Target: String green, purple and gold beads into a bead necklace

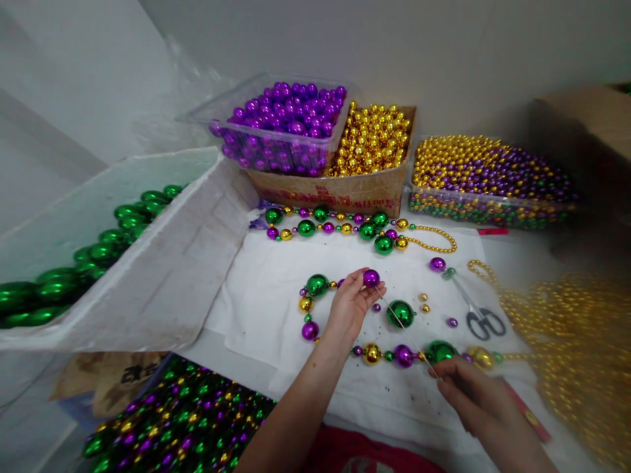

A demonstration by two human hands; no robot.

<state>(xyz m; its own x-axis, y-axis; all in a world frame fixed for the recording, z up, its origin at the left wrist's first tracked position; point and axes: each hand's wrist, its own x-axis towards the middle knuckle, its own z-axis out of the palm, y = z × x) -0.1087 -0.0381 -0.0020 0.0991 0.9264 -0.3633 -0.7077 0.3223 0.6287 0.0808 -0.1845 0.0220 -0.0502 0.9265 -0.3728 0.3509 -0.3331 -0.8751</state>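
My left hand (351, 303) pinches a shiny purple bead (371, 278) between its fingers. A thin pale string (401, 323) runs from that bead down to my right hand (473, 397), whose thumb and fingers are closed on it. Around my left wrist curves a strung row of beads, with a green bead (317, 285), a gold bead (372, 354) and a purple bead (404, 356) in it. Between the hands lies a large loose green bead (400, 315). Small gold beads (424, 303) and a small purple bead (452, 322) lie on the white cloth (266, 295).
Behind stand a clear tub of purple beads (290, 115), a cardboard box (325, 190) with gold beads and a tub of mixed beads (488, 171). A foam box (197, 256) holds green beads at left. Scissors (480, 318) and gold bead strands (582, 348) lie at right.
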